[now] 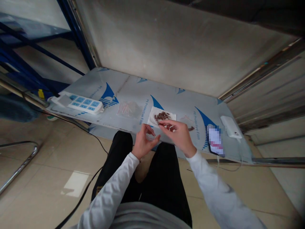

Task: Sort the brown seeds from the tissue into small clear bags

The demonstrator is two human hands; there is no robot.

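A white paper sheet (151,121) lies near the front edge of the table and bears a heap of small brown, rod-like pieces (162,116). My right hand (178,133) is over the sheet's near right corner, fingertips pinched together beside the heap. Whatever is in that pinch is too small to make out. Just left of it, my left hand (145,141) curls its fingers and thumb around what looks like a small clear plastic bag (151,136). Right of the sheet lies another clear bag (187,120), with a dark brown piece (191,128) near it.
On the film-covered table (133,92) lie clear plastic bags (127,109) with reddish marks and a white power strip (85,104) at left. A phone (215,141) and a white power bank (230,126) with a cable are at right. A blue metal frame (78,38) stands at left.
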